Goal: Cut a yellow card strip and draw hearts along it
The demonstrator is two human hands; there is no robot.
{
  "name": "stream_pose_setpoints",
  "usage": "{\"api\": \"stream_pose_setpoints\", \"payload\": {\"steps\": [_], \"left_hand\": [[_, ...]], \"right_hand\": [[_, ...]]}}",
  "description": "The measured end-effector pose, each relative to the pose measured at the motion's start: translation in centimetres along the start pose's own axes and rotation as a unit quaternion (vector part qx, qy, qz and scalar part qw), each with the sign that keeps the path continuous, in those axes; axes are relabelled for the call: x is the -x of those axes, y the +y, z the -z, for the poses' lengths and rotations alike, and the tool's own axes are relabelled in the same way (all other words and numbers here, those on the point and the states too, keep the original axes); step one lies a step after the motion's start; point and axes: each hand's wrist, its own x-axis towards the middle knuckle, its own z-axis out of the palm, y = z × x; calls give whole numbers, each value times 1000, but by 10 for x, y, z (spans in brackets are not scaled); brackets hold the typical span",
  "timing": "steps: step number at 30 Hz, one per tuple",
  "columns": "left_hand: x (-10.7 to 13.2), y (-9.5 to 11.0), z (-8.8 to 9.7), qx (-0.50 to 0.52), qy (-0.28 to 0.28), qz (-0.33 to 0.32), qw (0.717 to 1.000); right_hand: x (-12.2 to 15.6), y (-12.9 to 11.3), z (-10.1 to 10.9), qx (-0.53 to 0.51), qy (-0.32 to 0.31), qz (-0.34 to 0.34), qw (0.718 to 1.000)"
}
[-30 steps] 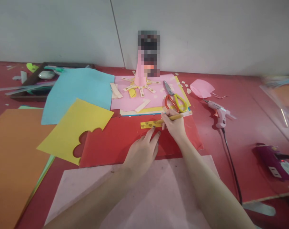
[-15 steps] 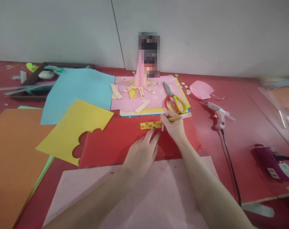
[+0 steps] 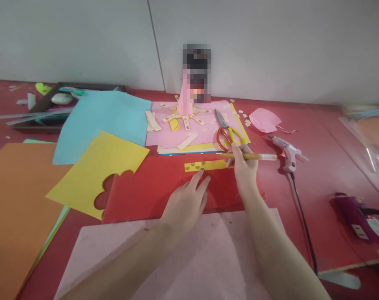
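Observation:
My left hand [image 3: 186, 200] lies flat on a red paper sheet [image 3: 151, 187], fingers stretched out, its fingertips touching the lower edge of a narrow yellow paper strip [image 3: 204, 166] marked with small dark hearts. My right hand [image 3: 244, 166] pinches a yellow pen [image 3: 254, 156], which lies almost level with its tip pointing left, just above the strip's right end. Red and yellow scissors [image 3: 228, 133] lie right behind that hand on a pink sheet [image 3: 202, 129].
A pink paper cone [image 3: 184, 100] with paper rays stands at the back. Yellow [image 3: 98, 166], blue [image 3: 101, 121] and orange [image 3: 17, 208] sheets spread to the left, pale pink paper [image 3: 192, 258] lies near me. A glue gun [image 3: 287, 150] with cord and a purple device [image 3: 361, 216] are on the right.
My right hand with the pen has moved right along the yellow strip, from its middle to its right end. My left hand has stayed in place.

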Motion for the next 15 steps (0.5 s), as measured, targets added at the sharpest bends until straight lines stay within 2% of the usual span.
{"api": "stream_pose_setpoints", "payload": {"steps": [5, 9, 13, 15], "left_hand": [[0, -1, 1, 22, 10, 22, 999], [0, -1, 0, 16, 12, 3, 1000], [-1, -2, -1, 6, 14, -14, 1000], [-1, -2, -1, 5, 15, -18, 1000]], "right_hand": [[-4, -2, 7, -2, 49, 5, 999], [-9, -5, 15, 15, 91, 22, 996], [-10, -1, 22, 63, 128, 53, 988], [-8, 3, 24, 102, 122, 69, 985]]}}
